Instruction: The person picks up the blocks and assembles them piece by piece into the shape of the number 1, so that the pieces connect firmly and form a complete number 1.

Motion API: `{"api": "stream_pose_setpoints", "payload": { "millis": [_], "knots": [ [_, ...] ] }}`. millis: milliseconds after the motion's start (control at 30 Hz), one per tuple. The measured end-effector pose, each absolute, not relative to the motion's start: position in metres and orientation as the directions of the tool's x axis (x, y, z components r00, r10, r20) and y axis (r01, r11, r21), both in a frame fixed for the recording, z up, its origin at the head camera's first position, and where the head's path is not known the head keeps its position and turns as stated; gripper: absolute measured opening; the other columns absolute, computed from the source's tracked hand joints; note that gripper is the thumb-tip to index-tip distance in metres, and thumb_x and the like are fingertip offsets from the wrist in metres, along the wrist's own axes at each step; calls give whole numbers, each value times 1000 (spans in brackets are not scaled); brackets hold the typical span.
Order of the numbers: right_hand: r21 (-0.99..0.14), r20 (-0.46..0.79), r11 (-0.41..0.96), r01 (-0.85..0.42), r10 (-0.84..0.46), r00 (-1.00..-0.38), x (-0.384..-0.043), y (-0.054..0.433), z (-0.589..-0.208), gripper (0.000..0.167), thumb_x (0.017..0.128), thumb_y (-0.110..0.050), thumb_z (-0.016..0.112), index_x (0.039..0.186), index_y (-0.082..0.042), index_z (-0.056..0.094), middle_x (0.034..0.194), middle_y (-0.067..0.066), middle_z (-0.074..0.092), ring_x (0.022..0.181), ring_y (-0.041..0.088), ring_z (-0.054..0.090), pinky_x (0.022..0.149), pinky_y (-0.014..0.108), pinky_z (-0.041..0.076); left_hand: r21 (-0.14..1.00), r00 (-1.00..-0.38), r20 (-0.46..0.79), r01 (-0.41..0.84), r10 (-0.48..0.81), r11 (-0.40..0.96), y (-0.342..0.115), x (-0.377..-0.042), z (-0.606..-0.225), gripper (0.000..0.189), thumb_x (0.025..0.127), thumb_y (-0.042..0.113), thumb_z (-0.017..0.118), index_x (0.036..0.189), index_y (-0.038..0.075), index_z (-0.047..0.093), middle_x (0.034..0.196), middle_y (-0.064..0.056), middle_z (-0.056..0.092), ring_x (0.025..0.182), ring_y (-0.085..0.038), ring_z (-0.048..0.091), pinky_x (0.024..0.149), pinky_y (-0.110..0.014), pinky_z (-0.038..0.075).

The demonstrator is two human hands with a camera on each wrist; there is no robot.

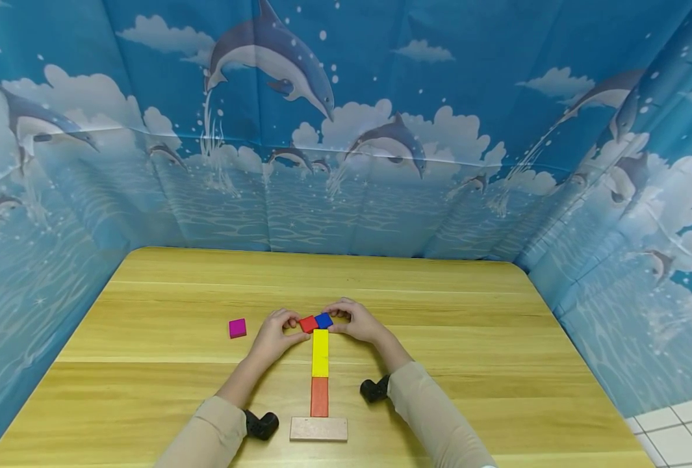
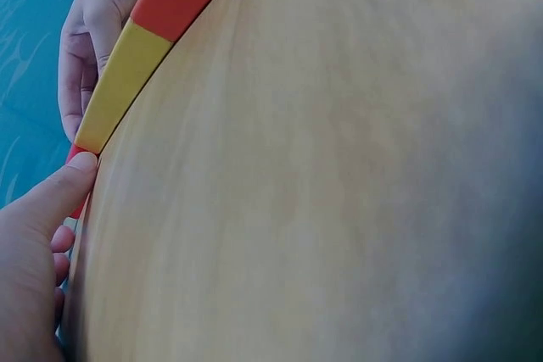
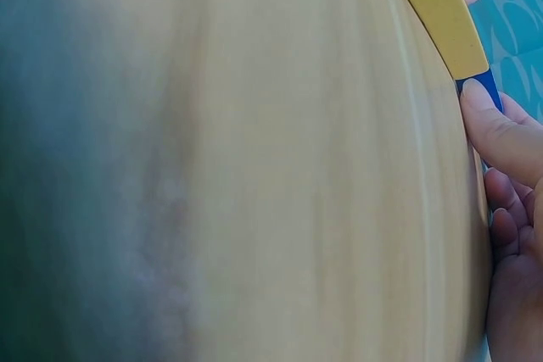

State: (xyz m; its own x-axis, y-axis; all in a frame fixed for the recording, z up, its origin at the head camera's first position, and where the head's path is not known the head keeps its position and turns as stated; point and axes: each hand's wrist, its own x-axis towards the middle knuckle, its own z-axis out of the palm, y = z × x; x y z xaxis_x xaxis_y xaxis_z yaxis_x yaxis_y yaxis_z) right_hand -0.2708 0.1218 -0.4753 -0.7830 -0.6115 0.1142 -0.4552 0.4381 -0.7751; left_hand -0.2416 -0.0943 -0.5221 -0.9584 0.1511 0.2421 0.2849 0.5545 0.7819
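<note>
A red cube (image 1: 308, 324) and a blue cube (image 1: 323, 320) sit side by side, slightly turned, at the far end of a yellow block (image 1: 320, 353). My left hand (image 1: 275, 335) pinches the red cube between thumb and fingers. On the other side, my right hand (image 1: 354, 320) grips the blue cube; its thumb (image 3: 478, 95) lies on the cube's near face in the right wrist view. Nearer to me, a red block (image 1: 319, 397) continues the line from the yellow one, and a pale wooden plank (image 1: 319, 429) lies crosswise at its end.
A magenta cube (image 1: 237, 328) stands on the wooden table (image 1: 468, 390) to the left of my left hand. Black wrist devices (image 1: 262, 426) hang at both cuffs. A blue dolphin-print curtain (image 1: 346, 195) borders the table's far side and flanks.
</note>
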Motion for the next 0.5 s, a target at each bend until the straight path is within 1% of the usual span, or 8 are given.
{"api": "stream_pose_setpoints", "payload": {
  "millis": [167, 367, 500],
  "knots": [
    [-774, 108, 444, -451, -609, -785, -271, 122, -475, 32, 82, -4, 66, 113, 4, 59, 96, 22, 54, 84, 35, 48, 70, 32, 39, 781, -958, 243, 285, 150, 556, -94, -241, -522, 31, 71, 25, 78, 92, 8, 64, 78, 3, 52, 76, -14, 43, 69, -30, 39],
    [-776, 110, 440, -453, -612, -783, -270, 122, -474, 33, 82, -3, 65, 113, 4, 59, 97, 23, 53, 85, 36, 48, 71, 38, 40, 783, -959, 240, 282, 148, 554, -94, -241, -522, 31, 71, 24, 78, 93, 8, 64, 79, 3, 52, 76, -14, 44, 70, -31, 39],
    [-777, 108, 439, -451, -612, -783, -271, 122, -475, 33, 82, -3, 65, 113, 5, 59, 97, 23, 53, 85, 36, 47, 72, 38, 40, 785, -959, 241, 281, 146, 552, -94, -241, -523, 32, 71, 24, 79, 93, 8, 64, 79, 3, 52, 76, -14, 44, 70, -31, 40]
  ]
}}
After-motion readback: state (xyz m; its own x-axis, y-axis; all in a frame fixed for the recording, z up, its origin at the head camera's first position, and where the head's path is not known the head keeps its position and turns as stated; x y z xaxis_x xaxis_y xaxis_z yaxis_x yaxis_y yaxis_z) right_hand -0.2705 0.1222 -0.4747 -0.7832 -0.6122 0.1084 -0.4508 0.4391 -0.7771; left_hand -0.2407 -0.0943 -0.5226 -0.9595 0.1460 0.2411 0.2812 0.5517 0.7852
